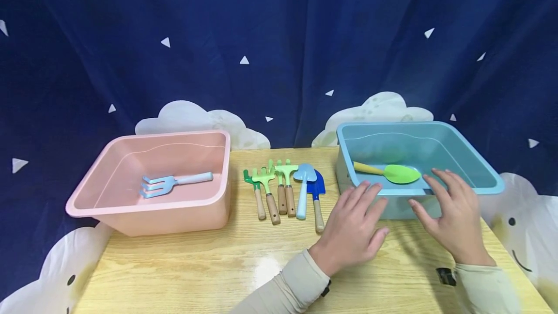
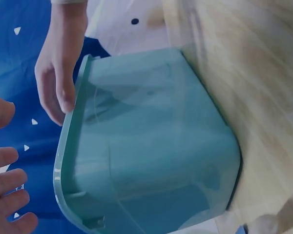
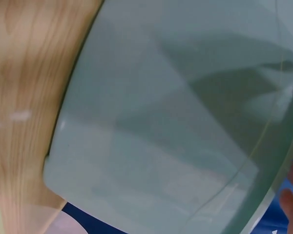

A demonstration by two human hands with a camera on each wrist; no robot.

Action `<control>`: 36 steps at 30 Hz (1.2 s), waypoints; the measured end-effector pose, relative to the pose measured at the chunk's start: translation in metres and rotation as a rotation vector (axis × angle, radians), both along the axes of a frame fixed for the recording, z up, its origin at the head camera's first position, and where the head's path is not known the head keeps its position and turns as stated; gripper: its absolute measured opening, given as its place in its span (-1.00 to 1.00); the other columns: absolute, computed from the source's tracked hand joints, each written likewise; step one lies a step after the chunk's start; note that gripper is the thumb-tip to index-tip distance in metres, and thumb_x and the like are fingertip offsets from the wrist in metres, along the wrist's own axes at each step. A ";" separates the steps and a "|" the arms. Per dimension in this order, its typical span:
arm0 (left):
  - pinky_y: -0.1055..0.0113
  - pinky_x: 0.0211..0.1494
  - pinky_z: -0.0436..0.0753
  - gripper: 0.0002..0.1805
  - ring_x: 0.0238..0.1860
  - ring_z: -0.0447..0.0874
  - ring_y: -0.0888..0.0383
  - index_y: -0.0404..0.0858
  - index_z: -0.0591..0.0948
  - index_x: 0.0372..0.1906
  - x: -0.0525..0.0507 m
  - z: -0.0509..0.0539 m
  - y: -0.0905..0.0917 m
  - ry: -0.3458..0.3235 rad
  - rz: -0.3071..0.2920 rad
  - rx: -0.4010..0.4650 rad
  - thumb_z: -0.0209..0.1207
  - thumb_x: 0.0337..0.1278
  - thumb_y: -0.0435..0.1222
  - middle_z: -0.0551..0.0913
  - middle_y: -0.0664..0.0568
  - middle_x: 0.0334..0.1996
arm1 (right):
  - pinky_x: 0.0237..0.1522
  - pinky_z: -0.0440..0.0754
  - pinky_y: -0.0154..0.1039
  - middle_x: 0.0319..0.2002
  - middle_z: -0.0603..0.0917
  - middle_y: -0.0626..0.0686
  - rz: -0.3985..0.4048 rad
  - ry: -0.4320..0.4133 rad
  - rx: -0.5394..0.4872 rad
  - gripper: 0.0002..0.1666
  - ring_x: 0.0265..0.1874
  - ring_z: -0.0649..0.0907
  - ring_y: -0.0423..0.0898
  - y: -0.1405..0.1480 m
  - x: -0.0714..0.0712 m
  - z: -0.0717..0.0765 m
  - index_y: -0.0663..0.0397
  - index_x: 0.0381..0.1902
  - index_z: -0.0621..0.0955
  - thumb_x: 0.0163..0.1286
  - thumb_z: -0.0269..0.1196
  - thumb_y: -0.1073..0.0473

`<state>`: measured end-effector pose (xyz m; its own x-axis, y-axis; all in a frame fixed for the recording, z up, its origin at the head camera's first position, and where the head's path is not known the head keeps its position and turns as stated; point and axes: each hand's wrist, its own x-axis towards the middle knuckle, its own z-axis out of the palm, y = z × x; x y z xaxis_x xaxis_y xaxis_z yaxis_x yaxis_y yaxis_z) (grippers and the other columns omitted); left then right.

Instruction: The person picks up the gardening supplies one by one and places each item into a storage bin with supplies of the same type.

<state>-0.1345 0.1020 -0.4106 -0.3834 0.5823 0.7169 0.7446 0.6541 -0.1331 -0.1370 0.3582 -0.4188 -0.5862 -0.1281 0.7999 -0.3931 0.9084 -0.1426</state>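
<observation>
In the head view a blue-green bin (image 1: 457, 191) stands at the right, holding a trowel with a green blade (image 1: 402, 174) and yellow handle. My left hand (image 1: 355, 224) hovers by the bin's front left corner, fingers spread and holding nothing. My right hand (image 1: 457, 212) is at the front rim, fingers relaxed and parted, with fingertips over the edge; whether they touch it I cannot tell. The left wrist view has my left fingers (image 2: 10, 187) off the rim and my right hand (image 2: 63, 63) beside the bin. The right wrist view shows mostly bin wall (image 3: 161, 146).
A pink bin (image 1: 174, 217) at the left contains a light blue hand fork (image 1: 161, 186). Between the bins lie several small garden tools, among them a light blue trowel (image 1: 305, 173) and a dark blue spade (image 1: 317, 185). A dark blue curtain (image 1: 261, 23) hangs behind the wooden table (image 1: 196, 275).
</observation>
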 end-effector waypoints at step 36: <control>0.03 0.38 0.44 -0.51 0.39 0.44 -0.04 -0.17 0.54 0.19 0.005 -0.038 -0.097 -0.080 -0.011 -0.072 0.03 0.25 -0.03 0.51 -0.08 0.33 | 0.33 0.15 0.35 -0.07 0.66 0.31 -0.013 0.039 -0.073 -0.12 0.03 0.51 0.34 -0.006 -0.010 -0.031 0.21 -0.03 0.67 0.32 0.03 -0.50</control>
